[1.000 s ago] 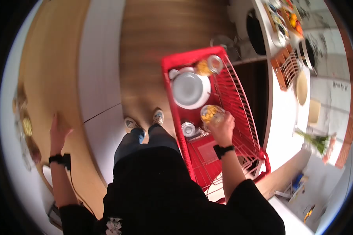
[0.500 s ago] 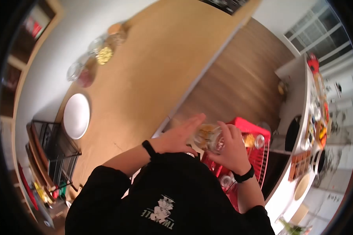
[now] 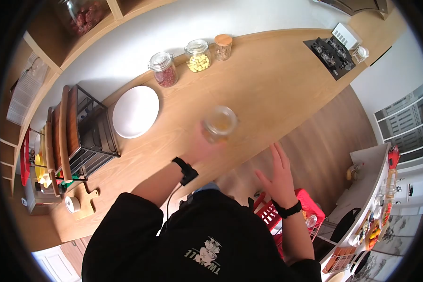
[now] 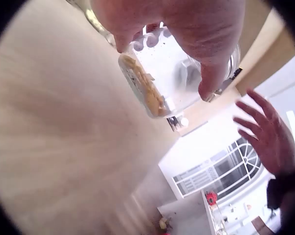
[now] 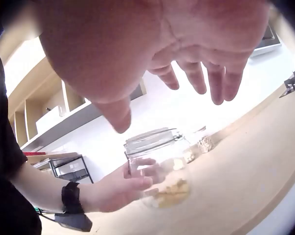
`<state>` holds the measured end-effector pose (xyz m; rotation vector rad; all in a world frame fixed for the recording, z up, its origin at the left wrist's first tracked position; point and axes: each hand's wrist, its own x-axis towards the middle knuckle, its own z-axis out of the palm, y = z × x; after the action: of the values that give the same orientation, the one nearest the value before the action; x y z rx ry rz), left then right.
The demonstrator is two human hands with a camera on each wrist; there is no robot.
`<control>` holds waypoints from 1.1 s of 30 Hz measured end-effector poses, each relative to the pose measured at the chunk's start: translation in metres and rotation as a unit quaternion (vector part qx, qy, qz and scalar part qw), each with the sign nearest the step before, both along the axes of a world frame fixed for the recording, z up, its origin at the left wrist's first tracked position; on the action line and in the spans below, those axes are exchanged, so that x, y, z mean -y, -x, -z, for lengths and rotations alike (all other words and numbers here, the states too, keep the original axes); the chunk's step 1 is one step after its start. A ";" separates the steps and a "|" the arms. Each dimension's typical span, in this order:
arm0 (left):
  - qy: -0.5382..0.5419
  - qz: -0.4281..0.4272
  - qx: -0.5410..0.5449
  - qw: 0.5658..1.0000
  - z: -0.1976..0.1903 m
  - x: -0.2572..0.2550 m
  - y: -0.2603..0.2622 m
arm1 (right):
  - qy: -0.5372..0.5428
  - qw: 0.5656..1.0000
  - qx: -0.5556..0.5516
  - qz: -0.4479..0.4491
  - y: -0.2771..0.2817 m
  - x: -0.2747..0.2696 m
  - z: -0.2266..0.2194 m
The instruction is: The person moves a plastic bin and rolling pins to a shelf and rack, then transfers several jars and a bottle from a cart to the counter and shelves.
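Observation:
My left hand [image 3: 205, 144] grips a clip-lid glass jar [image 3: 221, 121] over the wooden counter, slightly blurred in the head view. A shallow layer of orange-yellow pieces lies at the bottom of the jar [image 5: 159, 166], and its lid is down. The left wrist view has the jar tilted, with the fingers and thumb of that hand [image 4: 186, 34] around it. Off to the side, my right hand [image 3: 281, 175] is held up with its fingers straight, near the counter's front edge. Nothing is in the right hand [image 4: 272, 134], which is apart from the jar.
Along the wall stand a jar of dark red contents [image 3: 163, 70], a jar of yellow pieces [image 3: 197, 56] and a wooden-lidded jar [image 3: 223, 47]. A white plate [image 3: 136, 112] and black rack [image 3: 96, 136] are at the left. A red cart [image 3: 310, 207] stands below right.
The jar has come out of the red cart, passed from my right hand to my left, and moved over the counter. My right hand has let go. The view has turned toward the counter.

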<state>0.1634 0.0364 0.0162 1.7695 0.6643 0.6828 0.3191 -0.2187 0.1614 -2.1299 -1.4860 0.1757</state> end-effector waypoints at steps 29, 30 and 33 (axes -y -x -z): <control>-0.048 -0.324 -0.069 0.942 0.023 -0.207 -0.065 | 0.130 0.843 -0.260 0.453 0.103 0.308 0.209; -0.080 -0.318 -0.071 0.942 0.026 -0.206 -0.063 | 0.134 0.847 -0.254 0.448 0.106 0.312 0.212; -0.015 -0.275 -0.150 0.950 -0.003 -0.181 -0.043 | 0.144 0.831 -0.287 0.454 0.114 0.321 0.219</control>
<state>0.2066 0.2177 0.0189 1.7389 1.3945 0.7974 0.2055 -0.5400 -0.0580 -2.4620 -0.0344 0.6362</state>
